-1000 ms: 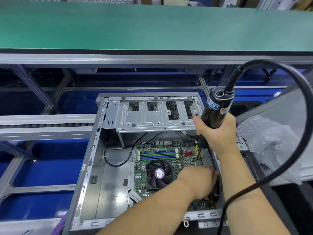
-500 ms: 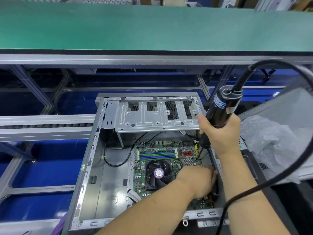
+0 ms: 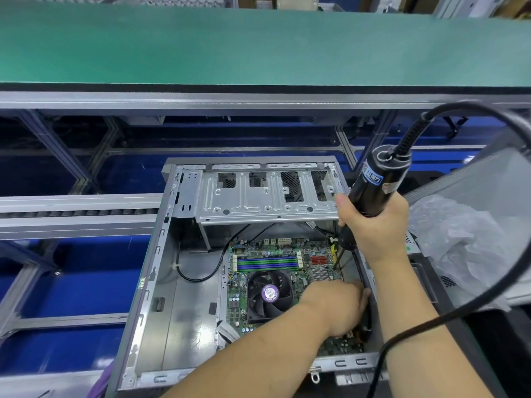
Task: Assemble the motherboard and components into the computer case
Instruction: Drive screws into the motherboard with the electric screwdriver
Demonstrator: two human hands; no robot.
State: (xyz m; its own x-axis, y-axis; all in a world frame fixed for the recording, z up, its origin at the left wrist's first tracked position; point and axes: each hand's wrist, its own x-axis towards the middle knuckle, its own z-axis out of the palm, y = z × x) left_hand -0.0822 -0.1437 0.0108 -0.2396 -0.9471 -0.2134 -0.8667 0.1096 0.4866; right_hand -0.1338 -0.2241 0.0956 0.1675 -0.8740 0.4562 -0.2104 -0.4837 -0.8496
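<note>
An open grey computer case (image 3: 149,282) lies on its side in front of me. The green motherboard (image 3: 267,262) with its black CPU fan (image 3: 268,294) sits in the case's right half. My right hand (image 3: 373,225) grips a black corded electric screwdriver (image 3: 379,182), tilted, with its bit tip (image 3: 335,266) down at the board's upper right corner. My left hand (image 3: 336,303) rests on the board's right part, fingers stretched toward the case's right wall; the fingertips are partly hidden.
The drive cage (image 3: 267,196) spans the far end of the case. A black cable (image 3: 201,278) loops across the case floor. The screwdriver's cord (image 3: 511,282) arcs over my right arm. Crumpled clear plastic (image 3: 459,242) lies to the right. A green conveyor (image 3: 258,47) runs behind.
My right hand and the screwdriver shifted slightly right and down, with the bit staying at the board's upper right corner. My left hand has stayed in place.
</note>
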